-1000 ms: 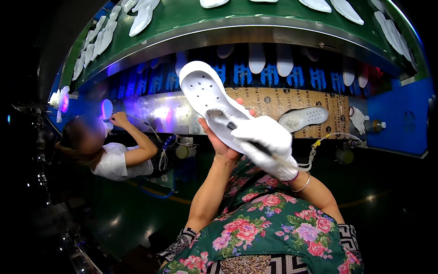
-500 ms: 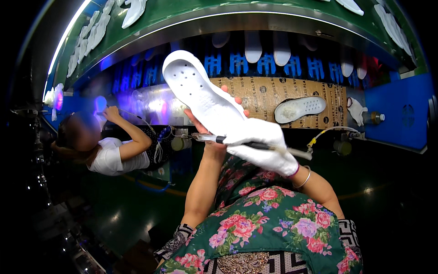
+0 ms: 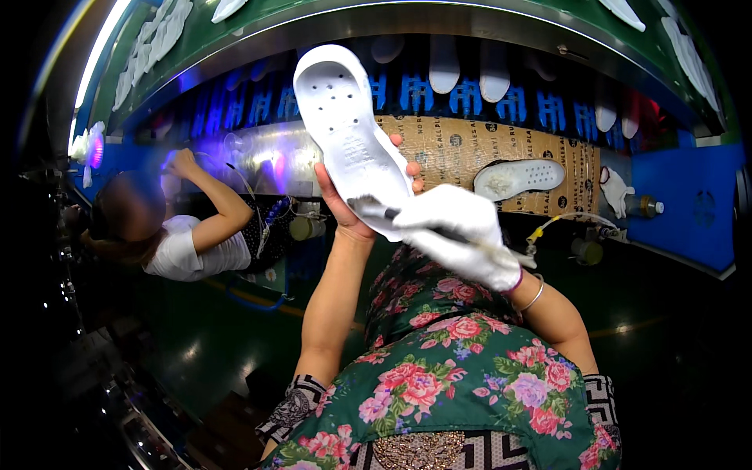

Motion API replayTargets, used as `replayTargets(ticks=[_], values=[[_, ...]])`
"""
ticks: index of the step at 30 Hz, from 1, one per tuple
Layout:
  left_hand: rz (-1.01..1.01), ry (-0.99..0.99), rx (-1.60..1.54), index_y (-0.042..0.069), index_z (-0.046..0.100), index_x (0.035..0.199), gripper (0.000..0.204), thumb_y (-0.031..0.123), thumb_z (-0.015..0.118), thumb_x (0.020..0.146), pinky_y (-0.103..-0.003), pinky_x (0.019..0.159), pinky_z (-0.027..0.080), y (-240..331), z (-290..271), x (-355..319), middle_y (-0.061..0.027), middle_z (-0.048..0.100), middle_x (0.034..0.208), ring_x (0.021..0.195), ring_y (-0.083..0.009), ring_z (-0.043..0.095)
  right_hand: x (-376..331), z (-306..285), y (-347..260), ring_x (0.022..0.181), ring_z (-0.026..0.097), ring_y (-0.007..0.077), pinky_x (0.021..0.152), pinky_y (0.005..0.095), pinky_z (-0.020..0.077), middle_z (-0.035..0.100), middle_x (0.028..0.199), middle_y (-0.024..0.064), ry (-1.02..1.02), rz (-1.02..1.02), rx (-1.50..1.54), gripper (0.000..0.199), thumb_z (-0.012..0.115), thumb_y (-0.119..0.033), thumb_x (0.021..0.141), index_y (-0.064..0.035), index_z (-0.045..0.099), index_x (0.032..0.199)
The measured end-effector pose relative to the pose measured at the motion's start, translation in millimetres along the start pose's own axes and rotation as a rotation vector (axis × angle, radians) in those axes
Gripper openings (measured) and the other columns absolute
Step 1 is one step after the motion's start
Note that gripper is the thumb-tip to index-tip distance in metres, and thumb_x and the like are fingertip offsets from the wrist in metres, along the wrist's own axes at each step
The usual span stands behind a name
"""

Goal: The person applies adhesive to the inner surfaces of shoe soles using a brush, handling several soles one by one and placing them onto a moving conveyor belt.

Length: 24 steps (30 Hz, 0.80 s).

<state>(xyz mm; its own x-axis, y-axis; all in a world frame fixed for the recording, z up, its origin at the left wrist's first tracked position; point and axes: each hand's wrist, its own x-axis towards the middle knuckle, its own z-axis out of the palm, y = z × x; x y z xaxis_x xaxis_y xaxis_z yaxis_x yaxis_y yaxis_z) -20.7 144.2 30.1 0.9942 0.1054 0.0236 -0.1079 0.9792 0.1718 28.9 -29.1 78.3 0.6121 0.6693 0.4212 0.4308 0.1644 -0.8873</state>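
A white shoe sole (image 3: 345, 133) with small holes at its far end is held up over the bench front, its hollow inner side toward me. My bare left hand (image 3: 348, 200) grips it from underneath, fingertips showing along its right edge. My right hand (image 3: 458, 235), in a white glove, is closed around a brush (image 3: 382, 210) with a dark ferrule and a pale handle. The brush's tip, slightly blurred, touches the sole's near end. A second sole (image 3: 518, 180), pale and patchy at one end, lies on the cardboard to the right.
Brown cardboard (image 3: 439, 149) covers the bench top. A white glove (image 3: 616, 192) and a small bottle (image 3: 651, 207) sit at its right end. Blue racks (image 3: 466, 95) with white soles line the back. At left a co-worker (image 3: 207, 243) works under purple light.
My left hand has raised the sole and turned it more upright. The brush has come off from above my left wrist onto the near end of the sole.
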Motion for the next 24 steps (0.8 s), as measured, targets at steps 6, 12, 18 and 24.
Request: replayTargets(ticks=[6, 12, 18, 24], values=[[-0.149, -0.009, 0.123, 0.014, 0.034, 0.148, 0.094, 0.075, 0.057, 0.08, -0.049, 0.077, 0.047, 19, -5, 1, -0.0167, 0.045, 0.135, 0.095, -0.035, 0.049, -4, 6, -4, 0.085, 0.07, 0.0183, 0.077, 0.0295, 0.0544, 0.072, 0.093, 0.0065, -0.029, 0.175, 0.204, 0.019, 0.08, -0.007, 0.075, -0.0066, 0.075, 0.093], [-0.235, -0.192, 0.161, 0.009, 0.032, 0.148, 0.101, 0.077, 0.058, 0.078, -0.038, 0.07, 0.04, 29, -9, 16, -0.0196, 0.047, 0.123, 0.083, -0.0276, 0.049, -5, 12, -9, 0.081, 0.07, 0.0233, 0.072, 0.0317, 0.0542, 0.072, 0.09, 0.008, -0.078, -0.062, -0.018, 0.019, 0.079, -0.004, 0.074, -0.0097, 0.075, 0.091], [-0.29, -0.225, 0.171, -0.003, 0.037, 0.14, 0.107, 0.077, 0.06, 0.074, -0.037, 0.061, 0.042, 33, -2, 24, -0.0242, 0.052, 0.111, 0.075, -0.0256, 0.054, 3, 7, -15, 0.086, 0.07, 0.0203, 0.08, 0.0308, 0.0554, 0.073, 0.093, 0.0076, -0.023, 0.201, 0.199, 0.018, 0.078, -0.005, 0.076, -0.0054, 0.074, 0.094], [-0.359, -0.036, 0.351, -0.009, 0.038, 0.136, 0.109, 0.079, 0.056, 0.073, -0.034, 0.055, 0.04, 38, 28, 36, -0.0241, 0.052, 0.097, 0.062, -0.0225, 0.052, 2, 13, -6, 0.083, 0.069, 0.0261, 0.074, 0.0361, 0.0538, 0.072, 0.098, 0.0075, -0.054, -0.181, -0.158, 0.029, 0.078, -0.004, 0.075, -0.0124, 0.073, 0.102]])
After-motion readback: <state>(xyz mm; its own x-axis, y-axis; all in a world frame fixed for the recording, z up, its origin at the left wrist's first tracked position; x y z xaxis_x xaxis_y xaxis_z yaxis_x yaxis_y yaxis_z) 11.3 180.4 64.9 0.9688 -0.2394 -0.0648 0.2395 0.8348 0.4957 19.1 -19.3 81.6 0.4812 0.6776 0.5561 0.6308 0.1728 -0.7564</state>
